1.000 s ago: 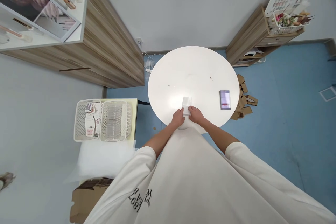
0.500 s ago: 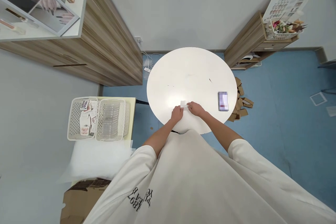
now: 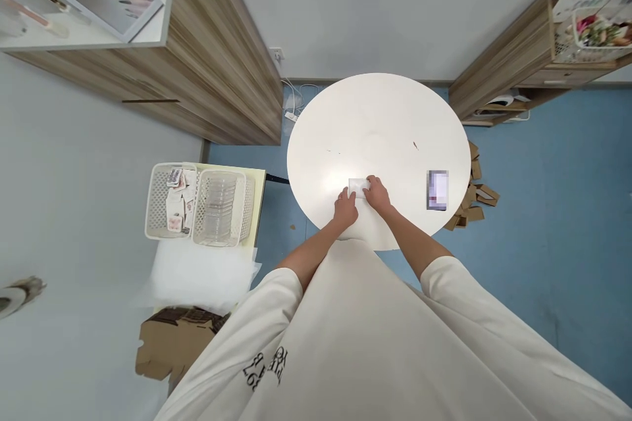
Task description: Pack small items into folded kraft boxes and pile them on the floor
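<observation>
A small white flat packet [image 3: 357, 185] lies on the round white table [image 3: 380, 118] near its front edge. My left hand [image 3: 345, 206] pinches the packet's near left corner with curled fingers. My right hand [image 3: 378, 193] grips its right side, fingers bent over the edge. Both forearms reach in from below over my white shirt. What the packet is I cannot make out.
A phone [image 3: 437, 189] lies at the table's right edge. Two white mesh baskets [image 3: 200, 201] with small packets and clear trays stand on a low yellow stand to the left. Wooden cabinets flank the table. Cardboard pieces [image 3: 478, 196] litter the blue floor at right, and a cardboard box [image 3: 172, 345] sits at lower left.
The white packet has gone from standing lengthwise between my hands to lying flat and crosswise a little farther onto the table. Both hands moved forward with it.
</observation>
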### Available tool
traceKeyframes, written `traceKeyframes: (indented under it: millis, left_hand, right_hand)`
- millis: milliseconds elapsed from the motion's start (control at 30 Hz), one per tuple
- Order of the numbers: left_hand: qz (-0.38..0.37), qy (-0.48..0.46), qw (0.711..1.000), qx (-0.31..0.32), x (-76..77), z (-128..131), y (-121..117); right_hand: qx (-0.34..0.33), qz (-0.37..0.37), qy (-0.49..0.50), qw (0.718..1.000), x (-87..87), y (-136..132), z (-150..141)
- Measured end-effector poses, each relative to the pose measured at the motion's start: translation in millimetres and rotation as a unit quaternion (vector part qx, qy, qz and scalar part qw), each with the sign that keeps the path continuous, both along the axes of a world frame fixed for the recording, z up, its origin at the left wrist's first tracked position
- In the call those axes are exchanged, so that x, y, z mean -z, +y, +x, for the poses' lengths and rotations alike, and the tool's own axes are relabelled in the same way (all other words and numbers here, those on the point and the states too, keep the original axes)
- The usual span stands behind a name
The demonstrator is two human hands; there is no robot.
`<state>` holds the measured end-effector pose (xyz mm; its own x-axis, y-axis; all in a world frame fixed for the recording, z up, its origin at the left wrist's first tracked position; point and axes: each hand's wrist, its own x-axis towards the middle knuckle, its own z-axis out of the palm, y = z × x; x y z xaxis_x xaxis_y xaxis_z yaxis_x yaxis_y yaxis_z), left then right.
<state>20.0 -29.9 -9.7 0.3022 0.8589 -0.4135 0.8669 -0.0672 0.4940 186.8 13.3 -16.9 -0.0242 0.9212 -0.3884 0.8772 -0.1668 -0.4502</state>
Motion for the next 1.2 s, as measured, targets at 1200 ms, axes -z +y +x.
traceKeyframes:
  millis: [1200]
  left_hand:
    - [0.075,0.007,0.98,0.185,-5.0,-102,34]
  right_hand:
    - [0.291,-0.108,0.249,0.918,10.3,30,-96]
